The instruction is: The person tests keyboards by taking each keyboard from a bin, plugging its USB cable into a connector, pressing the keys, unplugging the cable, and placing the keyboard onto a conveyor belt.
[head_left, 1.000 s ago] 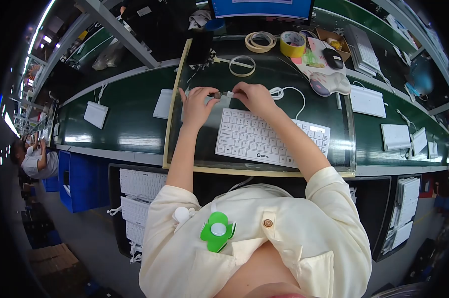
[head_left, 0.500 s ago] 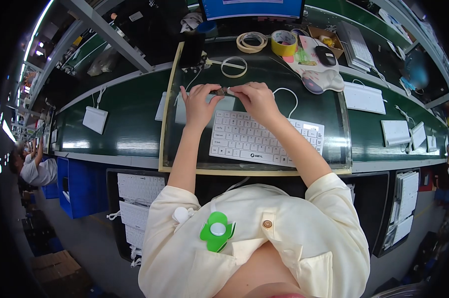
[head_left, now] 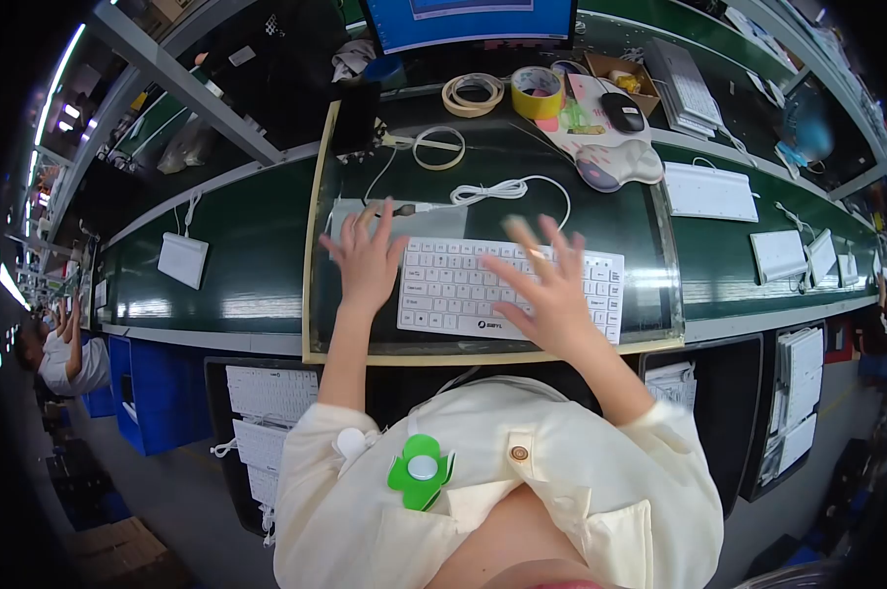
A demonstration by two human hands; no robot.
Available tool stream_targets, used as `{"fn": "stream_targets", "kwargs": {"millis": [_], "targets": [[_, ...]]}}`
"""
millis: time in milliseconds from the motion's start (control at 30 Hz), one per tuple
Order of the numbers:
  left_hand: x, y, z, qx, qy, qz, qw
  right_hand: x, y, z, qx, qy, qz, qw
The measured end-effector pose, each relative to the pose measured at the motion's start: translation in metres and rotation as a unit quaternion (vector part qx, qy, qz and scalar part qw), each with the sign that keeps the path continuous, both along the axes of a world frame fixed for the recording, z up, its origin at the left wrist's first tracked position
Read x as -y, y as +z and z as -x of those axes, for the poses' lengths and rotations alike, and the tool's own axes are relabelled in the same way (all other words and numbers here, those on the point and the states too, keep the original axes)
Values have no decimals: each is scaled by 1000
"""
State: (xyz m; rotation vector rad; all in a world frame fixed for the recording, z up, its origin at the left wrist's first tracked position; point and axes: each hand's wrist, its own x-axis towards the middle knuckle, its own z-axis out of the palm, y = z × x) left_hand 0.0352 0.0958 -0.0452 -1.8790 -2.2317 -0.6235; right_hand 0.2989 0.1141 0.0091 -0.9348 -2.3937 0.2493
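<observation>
A white keyboard (head_left: 447, 286) lies on the framed work mat in front of me. My right hand (head_left: 558, 299) hovers over its right half, fingers spread and partly smeared by motion, holding nothing. My left hand (head_left: 367, 257) is beside the keyboard's left edge, fingers apart over a pale flat sheet (head_left: 444, 218). Just past its fingertips is a dark cable connector (head_left: 404, 209), joined to the white plug of the keyboard's cable. The white cable (head_left: 492, 191) lies in a tied bundle behind the keyboard and curves round to its back.
Rolls of tape (head_left: 537, 93), a loose tape ring (head_left: 438, 147), a black mouse (head_left: 622, 112) and a wrist-rest pad (head_left: 615, 164) lie toward the back. A monitor (head_left: 473, 25) stands behind. Other white keyboards (head_left: 710, 190) lie right. Racks of keyboards (head_left: 271, 391) flank me below.
Both hands have let go of the connector and plug. My right hand has moved back over the keyboard and spread its fingers; my left hand has opened and drawn slightly nearer. The camera view shifted slightly.
</observation>
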Motion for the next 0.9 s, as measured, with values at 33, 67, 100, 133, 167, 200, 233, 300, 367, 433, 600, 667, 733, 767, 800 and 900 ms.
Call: {"fn": "stream_targets", "kwargs": {"millis": [33, 67, 100, 133, 167, 200, 233, 300, 367, 433, 600, 667, 733, 767, 800, 900], "targets": [[18, -2, -4, 8, 6, -39, 999, 9, -5, -22, -10, -66, 13, 998], [39, -5, -12, 80, 24, 20, 996, 15, -17, -45, 1, -163, 25, 986], [57, -7, -19, 150, 42, 81, 984, 18, -32, -67, 13, -258, 38, 965], [66, -7, -25, 198, 19, 71, 977, 21, -42, -86, -11, -314, 86, 945], [74, -5, -31, 246, -4, 63, 967, 25, -49, -101, -33, -370, 135, 919], [78, -5, -36, 295, -27, 53, 954, 26, -54, -108, -33, -383, 158, 909], [77, -5, -39, 242, -18, 69, 968, 23, -57, -114, -33, -396, 177, 900], [75, -7, -45, 132, 2, 97, 986, 16, -64, -119, -65, -397, 174, 899], [76, -4, -36, 127, -5, 98, 987, 4, -69, -117, -130, -368, 129, 911], [77, 2, -27, 164, -25, 137, 977, -1, -63, -114, -16, -342, 63, 937], [80, 0, -20, 179, -68, 193, 962, -28, -56, -103, 30, -316, 66, 946], [80, -1, -22, 193, -70, 198, 958, -41, -65, -99, 15, -311, 68, 948], [72, 11, -25, 222, -72, 196, 952, -33, -67, -102, -6, -312, 75, 947], [68, 17, -24, 220, -80, 203, 951, -25, -69, -105, -15, -311, 80, 947], [62, 24, -24, 220, -87, 209, 949, -11, -76, -112, -14, -309, 43, 950], [35, 9, -12, 177, -55, 210, 960, 36, -78, -124, -1, -312, 1, 950]]}}
